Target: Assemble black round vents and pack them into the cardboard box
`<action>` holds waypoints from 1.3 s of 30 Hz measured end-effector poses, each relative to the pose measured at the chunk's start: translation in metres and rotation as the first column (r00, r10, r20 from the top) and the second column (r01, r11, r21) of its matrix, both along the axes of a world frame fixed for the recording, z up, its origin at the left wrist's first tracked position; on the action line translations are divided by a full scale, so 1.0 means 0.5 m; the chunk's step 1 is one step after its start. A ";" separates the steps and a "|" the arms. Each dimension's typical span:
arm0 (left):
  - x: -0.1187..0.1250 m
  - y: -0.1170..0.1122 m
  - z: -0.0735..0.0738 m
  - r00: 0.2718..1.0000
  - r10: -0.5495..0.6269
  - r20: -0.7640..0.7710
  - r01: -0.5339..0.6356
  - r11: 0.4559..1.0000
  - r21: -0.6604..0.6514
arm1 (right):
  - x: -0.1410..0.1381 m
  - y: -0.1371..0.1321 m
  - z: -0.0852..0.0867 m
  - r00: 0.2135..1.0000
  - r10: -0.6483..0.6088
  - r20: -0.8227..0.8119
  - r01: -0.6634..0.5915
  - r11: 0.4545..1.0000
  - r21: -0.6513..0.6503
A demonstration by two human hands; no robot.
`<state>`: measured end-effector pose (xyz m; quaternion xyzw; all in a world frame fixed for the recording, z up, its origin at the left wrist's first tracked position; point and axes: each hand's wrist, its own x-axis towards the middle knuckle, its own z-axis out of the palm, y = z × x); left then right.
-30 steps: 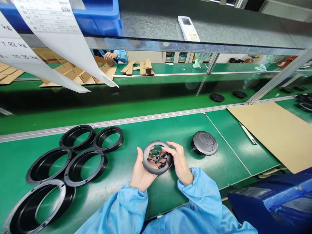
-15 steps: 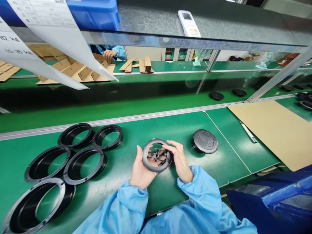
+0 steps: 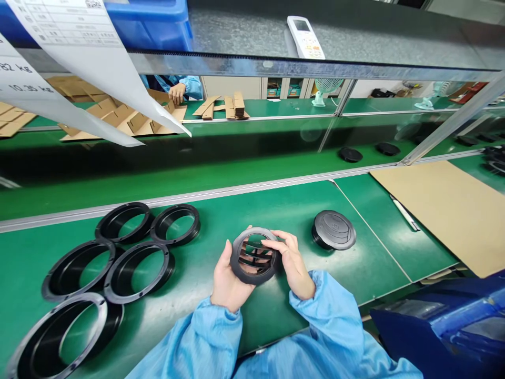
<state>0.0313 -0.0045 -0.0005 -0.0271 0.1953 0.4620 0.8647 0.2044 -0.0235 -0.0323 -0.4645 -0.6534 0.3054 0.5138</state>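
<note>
A round black air vent (image 3: 255, 276) with slats across its opening is held over the green bench. My left hand (image 3: 229, 279) cradles it from the left and below, thumb along the rim and fingers partly visible through the opening. On the right side, my right hand (image 3: 292, 263) grips the rim, its fingertips reaching over to the slats. The slats are tilted. To the right lies another round vent (image 3: 334, 230), its face covered by closed slats. Several black flanged rings (image 3: 170, 262) rest on the bench to the left.
A brown cardboard sheet (image 3: 453, 210) and a white pen (image 3: 405, 212) lie to the right. Black discs (image 3: 350, 154) sit on the green strip behind. Above is a shelf with a remote control (image 3: 305, 38) and a blue bin (image 3: 153, 23). Another person's hand (image 3: 177, 93) is at the far cardboard.
The slats inside the held vent have swung to a more tilted angle, and the vent itself has tipped slightly. Both hands keep their hold. The view has shifted a little.
</note>
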 end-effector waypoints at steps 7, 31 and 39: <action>0.005 -0.001 0.008 0.991 0.128 -0.048 -0.133 0.984 -0.121 | -0.012 -0.018 -0.006 0.857 0.038 0.513 -0.189 0.951 0.245; -0.033 0.030 -0.047 0.961 0.200 -0.189 -0.238 0.949 -0.206 | -0.429 0.352 0.107 0.379 0.385 0.841 -0.601 0.794 -0.092; -0.035 0.025 -0.042 0.951 0.097 -0.294 -0.160 0.967 -0.197 | -0.368 0.364 0.091 0.289 0.435 0.853 -0.555 0.802 -0.221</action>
